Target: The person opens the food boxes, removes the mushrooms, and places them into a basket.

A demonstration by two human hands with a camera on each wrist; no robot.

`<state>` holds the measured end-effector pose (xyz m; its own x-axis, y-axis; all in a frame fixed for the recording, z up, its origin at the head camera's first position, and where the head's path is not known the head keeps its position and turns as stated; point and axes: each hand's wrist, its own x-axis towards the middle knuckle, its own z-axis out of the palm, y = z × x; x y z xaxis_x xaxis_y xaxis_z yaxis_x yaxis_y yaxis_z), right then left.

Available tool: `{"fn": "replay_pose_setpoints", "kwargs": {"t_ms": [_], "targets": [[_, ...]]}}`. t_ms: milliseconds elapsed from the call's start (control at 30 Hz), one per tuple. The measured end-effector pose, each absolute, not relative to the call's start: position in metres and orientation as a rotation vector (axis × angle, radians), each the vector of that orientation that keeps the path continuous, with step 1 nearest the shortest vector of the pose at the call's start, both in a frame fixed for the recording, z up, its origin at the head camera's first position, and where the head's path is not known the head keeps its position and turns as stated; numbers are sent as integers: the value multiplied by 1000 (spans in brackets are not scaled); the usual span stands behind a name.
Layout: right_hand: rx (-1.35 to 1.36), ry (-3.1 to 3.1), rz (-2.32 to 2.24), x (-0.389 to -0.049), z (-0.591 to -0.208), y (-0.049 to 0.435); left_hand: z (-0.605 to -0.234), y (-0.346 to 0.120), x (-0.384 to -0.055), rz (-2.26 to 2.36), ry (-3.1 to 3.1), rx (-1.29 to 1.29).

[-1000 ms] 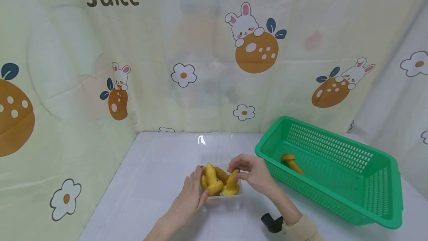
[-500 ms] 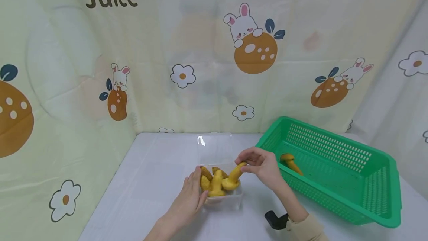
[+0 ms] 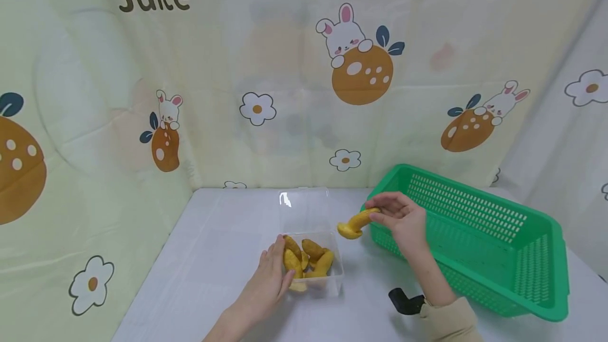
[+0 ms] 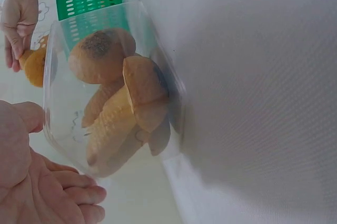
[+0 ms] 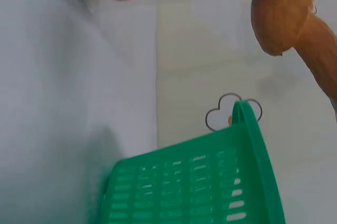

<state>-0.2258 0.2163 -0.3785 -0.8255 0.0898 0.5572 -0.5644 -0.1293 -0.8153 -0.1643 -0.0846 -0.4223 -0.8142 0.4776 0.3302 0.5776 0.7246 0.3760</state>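
Note:
My right hand pinches the stem end of a yellow-brown mushroom with thumb and fingers, in the air beside the basket's left rim. Its rounded cap hangs away from the fingers in the right wrist view. A clear plastic box stands on the table with several more mushrooms inside. Along the box's left side lies my left hand, fingers extended, thumb near the front corner. Through the clear wall, the left wrist view shows caps and stems piled together.
A green perforated basket stands on the right of the white table. The box's clear lid lies open behind it. A black angled piece sits by the right wrist. A printed curtain hangs behind.
My right hand has lifted one mushroom out of the box and carried it up and right to the basket. The mushrooms left inside have shifted. My left hand has stayed at the box.

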Motion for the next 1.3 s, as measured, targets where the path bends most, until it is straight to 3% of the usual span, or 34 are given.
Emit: {"fn": "replay_pose_setpoints", "kwargs": {"t_ms": [167, 367, 1067, 1300], "targets": [[478, -1498, 2033, -246, -399, 242, -423, -86, -164, -697, -2728, -841], [196, -1390, 2024, -229, -379, 239, -423, -86, -163, -703, -2716, -842], [5, -1426, 1895, -272, -448, 286, -419, -87, -164, -706, -2762, -837], [105, -1423, 1885, -273, -448, 285, -417, -88, -165, -718, -2754, -839]]}}
